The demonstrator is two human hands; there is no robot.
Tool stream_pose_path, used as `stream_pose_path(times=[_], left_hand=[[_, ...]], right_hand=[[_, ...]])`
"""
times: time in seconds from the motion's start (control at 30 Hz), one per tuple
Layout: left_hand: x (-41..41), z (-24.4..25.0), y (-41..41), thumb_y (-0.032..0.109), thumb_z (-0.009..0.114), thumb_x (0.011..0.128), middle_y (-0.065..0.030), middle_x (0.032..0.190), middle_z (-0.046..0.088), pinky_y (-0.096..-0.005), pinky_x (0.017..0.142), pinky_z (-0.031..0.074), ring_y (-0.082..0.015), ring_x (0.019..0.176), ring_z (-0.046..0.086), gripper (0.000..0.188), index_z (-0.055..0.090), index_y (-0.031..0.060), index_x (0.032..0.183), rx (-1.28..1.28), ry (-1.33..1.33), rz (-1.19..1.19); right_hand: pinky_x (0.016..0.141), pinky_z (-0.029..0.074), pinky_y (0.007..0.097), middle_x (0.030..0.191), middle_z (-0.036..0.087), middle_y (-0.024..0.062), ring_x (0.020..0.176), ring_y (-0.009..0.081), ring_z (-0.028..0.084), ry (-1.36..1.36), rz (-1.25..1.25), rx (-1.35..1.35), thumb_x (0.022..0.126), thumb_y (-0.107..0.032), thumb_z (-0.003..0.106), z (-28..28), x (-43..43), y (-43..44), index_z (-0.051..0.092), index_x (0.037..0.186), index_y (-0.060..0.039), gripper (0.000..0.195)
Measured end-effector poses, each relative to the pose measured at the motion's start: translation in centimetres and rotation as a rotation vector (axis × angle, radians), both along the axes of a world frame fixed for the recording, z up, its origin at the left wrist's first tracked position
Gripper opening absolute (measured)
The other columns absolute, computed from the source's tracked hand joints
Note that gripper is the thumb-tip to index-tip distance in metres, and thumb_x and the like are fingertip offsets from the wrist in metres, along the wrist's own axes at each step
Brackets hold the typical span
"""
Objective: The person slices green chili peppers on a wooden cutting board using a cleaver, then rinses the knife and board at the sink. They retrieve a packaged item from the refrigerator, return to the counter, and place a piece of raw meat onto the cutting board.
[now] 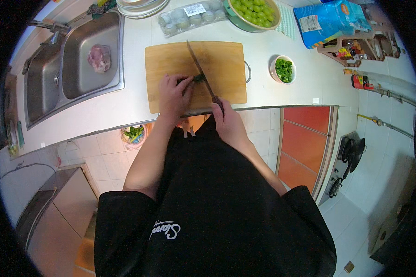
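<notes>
A wooden cutting board [225,62] with a metal side handle lies at the counter's front edge. My right hand [230,124] grips the dark handle of a kitchen knife [198,64], its blade slanting up and left across the board. On the board's left half, my left hand [175,95] holds down a dark green vegetable [197,78], with fingers bent around it. The vegetable's end meets the blade; most of it is hidden under my fingers, so its kind cannot be told.
At right stands a small bowl [272,71] of chopped greens. Behind the board are a plastic egg carton [194,17], a green basin [242,23] of green grapes and stacked plates [142,12]. Raw meat [99,58] lies in the steel sink [79,83]. A blue bag [332,20] leans at the back right.
</notes>
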State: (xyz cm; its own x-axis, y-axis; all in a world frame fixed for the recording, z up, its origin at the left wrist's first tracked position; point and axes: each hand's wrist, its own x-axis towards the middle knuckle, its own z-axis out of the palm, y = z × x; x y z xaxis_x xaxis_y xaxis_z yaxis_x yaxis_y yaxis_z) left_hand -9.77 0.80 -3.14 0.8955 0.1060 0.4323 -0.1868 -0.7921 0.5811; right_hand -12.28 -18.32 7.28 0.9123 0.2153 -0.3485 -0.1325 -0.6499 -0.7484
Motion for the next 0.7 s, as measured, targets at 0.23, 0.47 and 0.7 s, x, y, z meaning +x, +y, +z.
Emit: stream_pose_path(times=[0.23, 0.47, 0.7], left_hand=[[-0.1, 0.5, 0.1, 0.015, 0.073, 0.082, -0.005, 0.102, 0.064, -0.0524, 0.102, 0.041, -0.0297, 0.1, 0.058, 0.023, 0.074, 0.0149, 0.104, 0.054, -0.004, -0.023], [-0.2, -0.1, 0.3, 0.013, 0.073, 0.082, -0.0048, 0.1, 0.064, -0.0534, 0.102, 0.042, -0.0294, 0.099, 0.059, 0.021, 0.074, 0.015, 0.103, 0.032, -0.002, -0.062], [-0.2, -0.2, -0.1, 0.013, 0.072, 0.083, -0.0049, 0.099, 0.064, -0.0536, 0.107, 0.041, -0.0286, 0.1, 0.059, 0.017, 0.074, 0.0136, 0.1, -0.036, -0.014, -0.012]], right_hand=[[0.085, 0.05, 0.0545, 0.108, 0.065, 0.0313, 0.1, 0.0506, 0.062, 0.097, 0.058, -0.101, 0.105, -0.036, 0.045, -0.1, -1.3, -1.1, 0.044, 0.135, 0.0015, 0.048], [0.087, 0.049, 0.0532, 0.11, 0.064, 0.0314, 0.105, 0.05, 0.06, -0.076, 0.024, 0.023, 0.105, -0.032, 0.044, -3.2, 3.3, 2.9, 0.049, 0.129, 0.0021, 0.042], [0.087, 0.05, 0.0511, 0.112, 0.064, 0.0308, 0.107, 0.0487, 0.06, -0.07, -0.071, 0.132, 0.105, -0.031, 0.046, -2.1, 1.6, 2.3, 0.051, 0.127, 0.0031, 0.04]])
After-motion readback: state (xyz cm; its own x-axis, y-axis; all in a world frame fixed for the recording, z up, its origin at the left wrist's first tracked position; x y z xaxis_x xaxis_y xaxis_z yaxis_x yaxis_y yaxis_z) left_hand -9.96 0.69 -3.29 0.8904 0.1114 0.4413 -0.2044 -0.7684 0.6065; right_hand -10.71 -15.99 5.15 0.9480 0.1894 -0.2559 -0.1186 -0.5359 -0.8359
